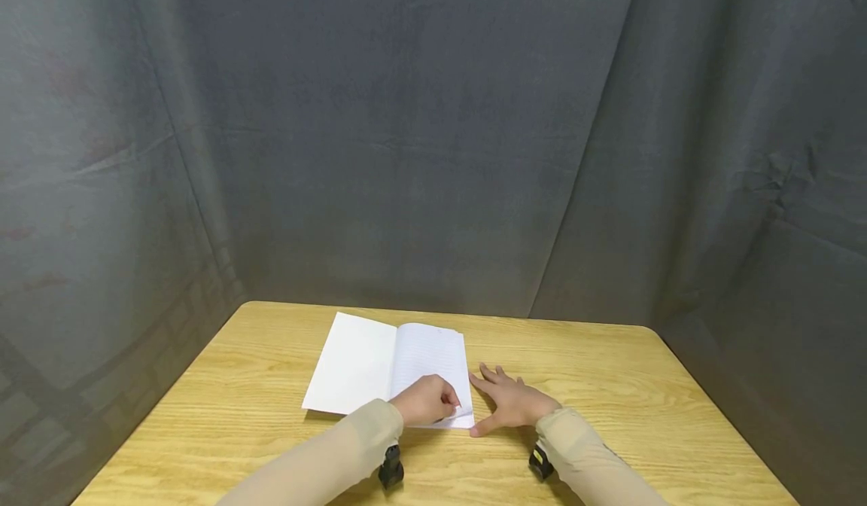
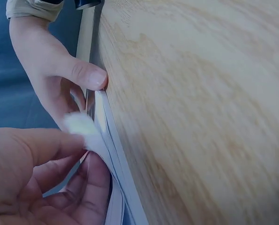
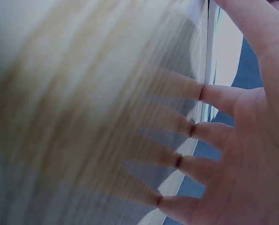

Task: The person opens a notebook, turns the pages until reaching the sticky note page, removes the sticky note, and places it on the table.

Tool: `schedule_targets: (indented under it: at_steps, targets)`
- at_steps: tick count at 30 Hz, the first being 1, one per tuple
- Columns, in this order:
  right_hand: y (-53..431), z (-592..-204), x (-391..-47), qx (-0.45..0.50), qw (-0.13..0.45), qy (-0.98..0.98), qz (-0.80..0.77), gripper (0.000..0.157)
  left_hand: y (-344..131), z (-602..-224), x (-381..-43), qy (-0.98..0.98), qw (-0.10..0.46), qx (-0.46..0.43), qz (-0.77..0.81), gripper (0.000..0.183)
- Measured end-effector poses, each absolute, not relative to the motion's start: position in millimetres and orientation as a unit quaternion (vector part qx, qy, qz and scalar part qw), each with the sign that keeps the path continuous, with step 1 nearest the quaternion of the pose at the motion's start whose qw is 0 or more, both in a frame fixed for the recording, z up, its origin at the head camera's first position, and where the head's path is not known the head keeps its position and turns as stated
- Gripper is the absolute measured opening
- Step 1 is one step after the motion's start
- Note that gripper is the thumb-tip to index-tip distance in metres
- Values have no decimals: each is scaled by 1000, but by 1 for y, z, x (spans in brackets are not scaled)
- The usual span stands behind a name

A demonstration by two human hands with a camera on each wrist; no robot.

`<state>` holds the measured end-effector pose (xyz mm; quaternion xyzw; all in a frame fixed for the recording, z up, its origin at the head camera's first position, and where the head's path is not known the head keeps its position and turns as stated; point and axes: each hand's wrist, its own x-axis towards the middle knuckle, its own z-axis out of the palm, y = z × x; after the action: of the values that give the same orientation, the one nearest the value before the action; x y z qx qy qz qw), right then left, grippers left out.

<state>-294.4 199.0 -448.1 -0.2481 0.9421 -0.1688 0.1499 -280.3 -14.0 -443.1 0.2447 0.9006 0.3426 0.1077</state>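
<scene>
An open notebook (image 1: 355, 363) lies on the wooden table, a blank white side at left and a lined page (image 1: 428, 352) at right. Over the lower right part of that page, my left hand (image 1: 425, 400) pinches a page near its corner. The left wrist view shows the page corner (image 2: 85, 129) bent up between thumb and fingers, above the stacked sheets. Beside the notebook's right edge, my right hand (image 1: 511, 403) rests with fingers spread and its thumb near the lower right corner. In the right wrist view, its fingertips (image 3: 194, 130) touch the tabletop.
The light wooden table (image 1: 609, 385) has rounded far corners. Grey cloth (image 1: 406, 137) hangs behind it and along both sides. Dark wrist devices sit below the left cuff (image 1: 390, 467) and the right cuff (image 1: 540, 462).
</scene>
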Motion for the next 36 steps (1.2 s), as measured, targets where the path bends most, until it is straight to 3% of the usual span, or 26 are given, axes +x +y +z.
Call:
schedule_targets:
  at_steps: [18, 24, 28, 36]
  targets:
    - [199, -450, -296, -244, 148, 945, -158, 102, -17, -448, -284, 887, 96, 210, 400, 24]
    - [199, -449, -295, -243, 150, 945, -160, 102, -21, -448, -284, 869, 99, 210, 438, 14]
    - [200, -449, -295, -242, 153, 944, -161, 102, -23, -447, -285, 872, 101, 219, 426, 21]
    - [200, -450, -296, -243, 156, 943, -165, 103, -27, -444, -285, 879, 104, 206, 418, 12]
